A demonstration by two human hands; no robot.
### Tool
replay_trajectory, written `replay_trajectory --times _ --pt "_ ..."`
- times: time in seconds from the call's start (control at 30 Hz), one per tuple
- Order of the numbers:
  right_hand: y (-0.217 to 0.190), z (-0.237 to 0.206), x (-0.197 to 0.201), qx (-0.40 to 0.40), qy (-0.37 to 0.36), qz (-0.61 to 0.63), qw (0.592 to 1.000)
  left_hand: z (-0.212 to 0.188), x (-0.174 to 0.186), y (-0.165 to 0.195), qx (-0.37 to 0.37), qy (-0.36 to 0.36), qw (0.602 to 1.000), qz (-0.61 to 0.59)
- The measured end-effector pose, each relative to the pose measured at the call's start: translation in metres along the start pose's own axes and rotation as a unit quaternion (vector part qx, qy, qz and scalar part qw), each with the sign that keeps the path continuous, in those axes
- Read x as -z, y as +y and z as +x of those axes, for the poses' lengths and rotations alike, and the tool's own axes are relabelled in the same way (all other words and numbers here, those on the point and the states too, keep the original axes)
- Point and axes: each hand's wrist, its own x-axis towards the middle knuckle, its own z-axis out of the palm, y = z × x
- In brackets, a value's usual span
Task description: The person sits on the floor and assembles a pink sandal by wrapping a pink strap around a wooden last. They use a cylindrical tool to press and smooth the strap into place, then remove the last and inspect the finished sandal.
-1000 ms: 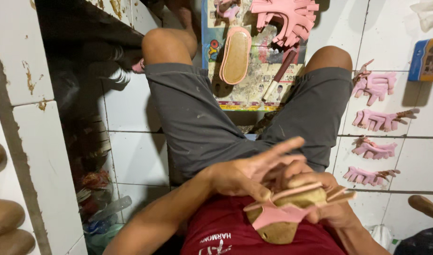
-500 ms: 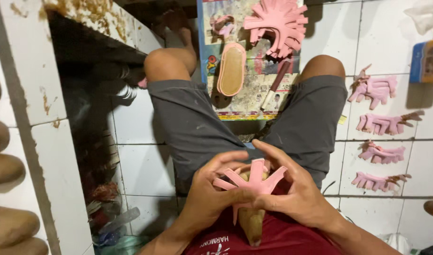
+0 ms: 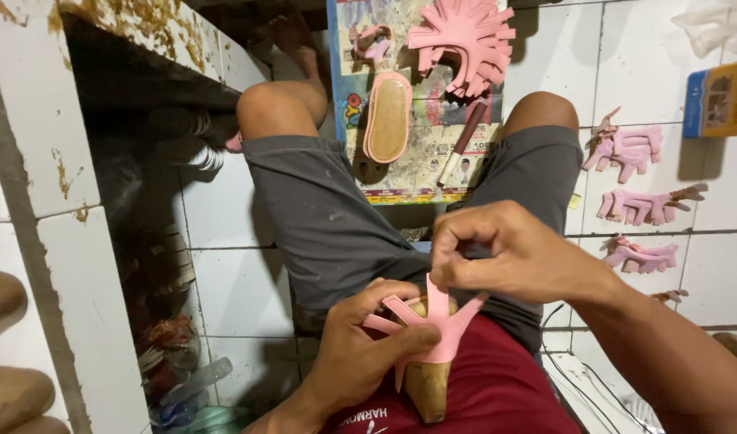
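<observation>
I sit on a white tiled floor with my legs apart. My left hand [image 3: 360, 354] grips a tan wooden shoe form [image 3: 426, 386] against my red shirt, thumb pressing a pink strappy upper piece [image 3: 433, 325] onto it. My right hand [image 3: 513, 253] pinches one upright strap of that pink piece between thumb and fingers. The lower part of the form is hidden by my left hand.
Between my knees lies a printed paper sheet [image 3: 417, 173] with a pink-rimmed sole [image 3: 387, 116], a fan of pink pieces [image 3: 463, 40] and a brush [image 3: 462, 141]. Several pink strap pieces [image 3: 626, 149] lie on the tiles at right. Tan forms [image 3: 15, 394] sit on a shelf at left.
The view tilted slightly. My hands turned the form; the right hand rose from cupping the pink piece and now pinches one strap upward.
</observation>
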Motion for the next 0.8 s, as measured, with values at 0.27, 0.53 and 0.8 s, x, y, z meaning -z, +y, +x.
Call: replay_trajectory --times 0.27,0.53,0.8 --pt "0.052 0.010 -0.028 -0.134 -0.030 0.248 0.959 -0.003 -0.003 -0.004 0.077 -0.022 0.986 -0.145" --pt "0.067 -0.002 -0.040 -0.154 -0.014 0.293 0.943 0.000 0.008 0.007 -0.002 -0.058 0.997 -0.043" --pt "0.045 -0.011 -0.015 0.329 0.068 -0.193 0.922 0.001 0.018 0.002 -0.098 -0.065 0.993 0.021"
